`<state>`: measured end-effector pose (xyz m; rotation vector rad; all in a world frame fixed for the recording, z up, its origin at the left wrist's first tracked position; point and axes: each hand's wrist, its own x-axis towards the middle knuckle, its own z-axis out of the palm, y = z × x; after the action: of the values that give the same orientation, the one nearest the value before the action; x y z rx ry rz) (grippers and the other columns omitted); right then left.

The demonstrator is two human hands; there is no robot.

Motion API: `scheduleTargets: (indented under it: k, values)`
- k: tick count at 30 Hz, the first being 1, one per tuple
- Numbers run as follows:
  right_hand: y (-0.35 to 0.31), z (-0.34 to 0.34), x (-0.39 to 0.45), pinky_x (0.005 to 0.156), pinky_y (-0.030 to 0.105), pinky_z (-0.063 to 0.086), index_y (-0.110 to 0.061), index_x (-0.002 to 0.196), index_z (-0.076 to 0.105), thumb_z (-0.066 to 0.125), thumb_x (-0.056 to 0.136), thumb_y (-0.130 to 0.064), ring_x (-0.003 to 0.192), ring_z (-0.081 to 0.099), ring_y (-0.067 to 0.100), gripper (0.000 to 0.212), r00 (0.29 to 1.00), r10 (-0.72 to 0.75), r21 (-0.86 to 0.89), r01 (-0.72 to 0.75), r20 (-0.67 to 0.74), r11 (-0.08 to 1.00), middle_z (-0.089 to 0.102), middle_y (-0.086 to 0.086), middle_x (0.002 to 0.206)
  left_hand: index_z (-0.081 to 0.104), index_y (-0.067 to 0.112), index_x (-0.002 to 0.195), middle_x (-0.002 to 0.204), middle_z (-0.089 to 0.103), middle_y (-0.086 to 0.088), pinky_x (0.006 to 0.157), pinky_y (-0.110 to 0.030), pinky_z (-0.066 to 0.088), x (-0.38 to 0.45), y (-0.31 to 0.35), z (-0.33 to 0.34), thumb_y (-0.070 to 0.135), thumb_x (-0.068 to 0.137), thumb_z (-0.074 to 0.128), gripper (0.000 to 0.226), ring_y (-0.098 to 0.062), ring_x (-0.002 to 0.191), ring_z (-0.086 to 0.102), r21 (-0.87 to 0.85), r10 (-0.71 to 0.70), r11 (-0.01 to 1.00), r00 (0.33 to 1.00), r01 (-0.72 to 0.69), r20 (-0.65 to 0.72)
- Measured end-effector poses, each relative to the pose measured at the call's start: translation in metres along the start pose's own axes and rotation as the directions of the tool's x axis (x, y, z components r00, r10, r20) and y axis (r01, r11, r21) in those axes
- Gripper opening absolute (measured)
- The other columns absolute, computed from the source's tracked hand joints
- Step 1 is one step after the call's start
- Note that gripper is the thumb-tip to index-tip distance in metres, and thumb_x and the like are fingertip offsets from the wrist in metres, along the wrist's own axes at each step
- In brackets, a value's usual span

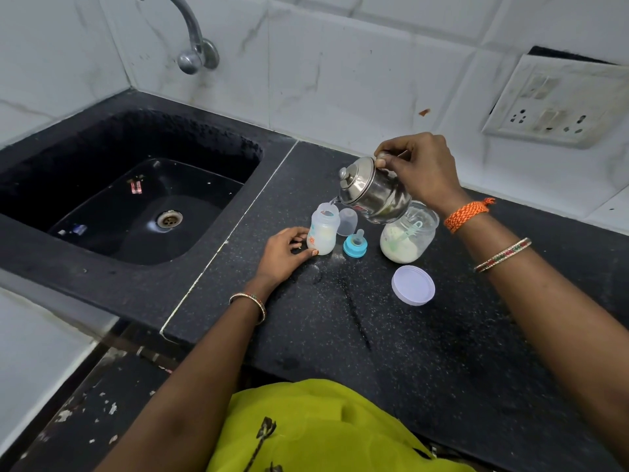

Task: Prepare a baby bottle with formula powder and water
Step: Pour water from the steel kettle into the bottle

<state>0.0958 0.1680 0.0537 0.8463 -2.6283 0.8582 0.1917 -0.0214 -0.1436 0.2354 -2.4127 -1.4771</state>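
Observation:
An open baby bottle point(322, 229) stands upright on the black counter point(391, 335), with whitish liquid in its lower part. My left hand point(284, 252) holds the bottle at its base. My right hand point(420, 172) grips the handle of a small steel kettle point(369, 189), tilted so its spout pours water into the bottle's mouth. Behind the bottle stands its clear cap point(348, 222). The blue teat ring point(355, 245) sits beside the bottle. To the right, an open glass jar point(406, 236) holds formula powder and a green scoop.
The jar's white lid point(413, 285) lies on the counter near the front. A black sink point(129, 185) with a drain is at the left, under a wall tap point(194, 39). A socket panel point(558, 100) hangs on the tiled wall at the right.

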Motion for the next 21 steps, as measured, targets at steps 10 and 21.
scheduleTargets:
  k: [10, 21]
  values:
    - [0.0, 0.002, -0.003, 0.077, 0.039, 0.054, -0.021, 0.098, 0.075, 0.065, 0.088, -0.024, 0.09, 0.067, 0.017, 0.015, 1.0, -0.028, -0.041, 0.028, 0.002, 0.999, 0.075, -0.001, 0.095, 0.061, 0.01, 0.115, 0.105, 0.059, 0.0, 0.078, 0.0, 0.042, -0.001, 0.0, 0.0, 0.011, 0.075, 0.075, 0.043, -0.008, 0.093, 0.057, 0.002, 0.009, 1.0, 1.0, -0.009, -0.005]
    - [0.014, 0.006, -0.004, 0.082, 0.045, 0.057, -0.019, 0.092, 0.076, 0.069, 0.084, -0.017, 0.083, 0.07, 0.015, 0.011, 0.994, 0.111, 0.202, -0.108, -0.003, 0.973, 0.073, -0.004, 0.083, 0.061, 0.01, 0.116, 0.105, 0.058, 0.002, 0.077, 0.0, 0.042, 0.0, -0.001, 0.0, 0.014, 0.076, 0.075, 0.042, -0.008, 0.093, 0.056, 0.015, 0.016, 1.0, 1.0, -0.016, -0.001]
